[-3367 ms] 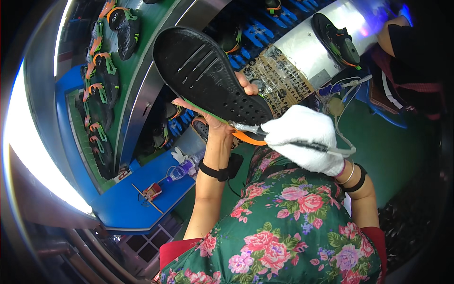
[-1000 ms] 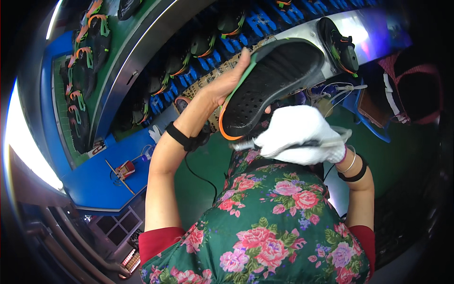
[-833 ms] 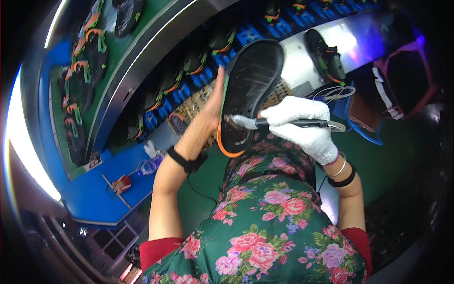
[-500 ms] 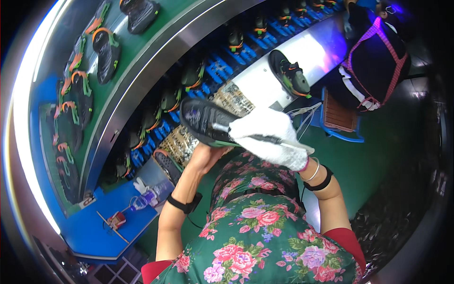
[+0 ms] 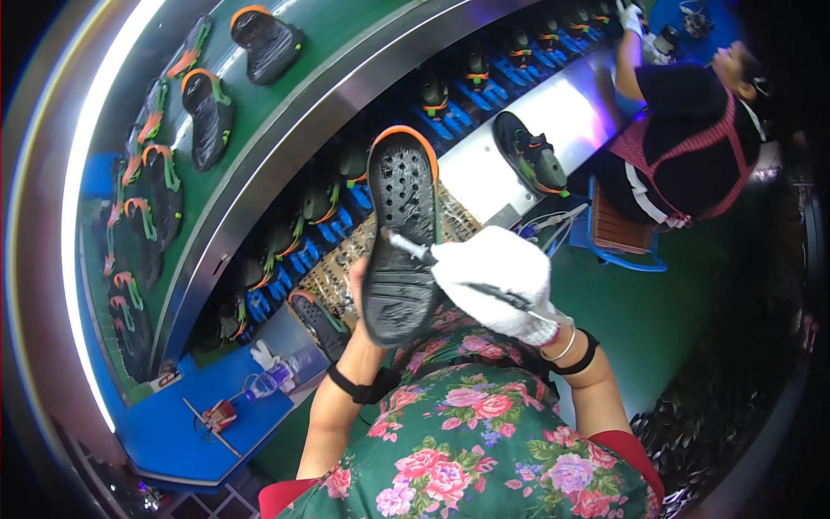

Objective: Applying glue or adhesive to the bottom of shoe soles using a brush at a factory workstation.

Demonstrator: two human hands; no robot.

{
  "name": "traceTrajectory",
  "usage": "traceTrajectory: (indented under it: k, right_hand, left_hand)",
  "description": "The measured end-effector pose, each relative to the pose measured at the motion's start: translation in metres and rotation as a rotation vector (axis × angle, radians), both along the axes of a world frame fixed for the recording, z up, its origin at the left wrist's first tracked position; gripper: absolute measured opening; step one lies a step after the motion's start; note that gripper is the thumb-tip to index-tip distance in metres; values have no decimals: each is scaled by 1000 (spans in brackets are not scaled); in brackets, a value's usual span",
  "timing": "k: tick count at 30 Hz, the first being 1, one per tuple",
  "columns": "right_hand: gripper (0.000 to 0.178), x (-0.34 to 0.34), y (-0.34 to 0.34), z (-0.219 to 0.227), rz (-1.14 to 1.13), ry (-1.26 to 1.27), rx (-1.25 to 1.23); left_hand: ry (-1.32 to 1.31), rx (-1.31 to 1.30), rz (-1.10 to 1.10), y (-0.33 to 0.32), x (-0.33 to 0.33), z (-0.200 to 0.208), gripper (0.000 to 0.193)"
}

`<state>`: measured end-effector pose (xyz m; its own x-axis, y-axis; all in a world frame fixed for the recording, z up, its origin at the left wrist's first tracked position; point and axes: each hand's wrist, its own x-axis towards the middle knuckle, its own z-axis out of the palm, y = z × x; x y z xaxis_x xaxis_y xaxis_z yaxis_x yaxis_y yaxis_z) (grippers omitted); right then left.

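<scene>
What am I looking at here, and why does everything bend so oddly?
The picture comes from a wide-angle camera worn on a person's head, looking down, so straight edges curve. The left hand holds up a black shoe sole with an orange rim. The right hand, in a white glove, touches a thin brush-like tool to it. More soles lie on the green conveyor belt, and a shoe stands on the shiny bench. Another person sits at upper right.

A curved green conveyor belt point(image 5: 346, 43) carries black shoe soles with orange and green trim point(image 5: 264, 39), lying well apart.
</scene>
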<state>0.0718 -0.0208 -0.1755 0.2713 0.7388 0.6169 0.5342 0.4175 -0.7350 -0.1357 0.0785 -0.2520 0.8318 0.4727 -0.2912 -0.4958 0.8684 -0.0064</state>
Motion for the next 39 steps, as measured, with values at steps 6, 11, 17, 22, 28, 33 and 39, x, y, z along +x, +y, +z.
traceTrajectory:
  k: [6, 11, 17, 22, 28, 33, 39]
  right_hand:
    - [24, 7, 7, 18, 5, -63, -9]
    - [32, 7, 22, 27, -5, -157, 11]
    - [37, -15, 21, 20, 81, -143, -15]
    - [37, -1, 15, 22, 117, 1, -66]
    - [32, -24, 13, 12, 62, -44, -28]
    - [23, -10, 16, 10, -37, 71, -20]
    - [27, -31, 13, -7, 27, 50, 2]
  left_hand:
    - [-21, 14, -13, -13, 42, 29, 90]
    - [-22, -55, -51, -20, 28, 14, 89]
    - [297, 227, -125, -22, 17, 8, 86]
    - [10, 62, -34, -20, 17, -3, 78]
    - [396, 336, -117, -15, 26, 5, 98]
    - [78, 321, 23, -4, 41, 20, 95]
    - [-47, 287, -36, 7, 53, 29, 95]
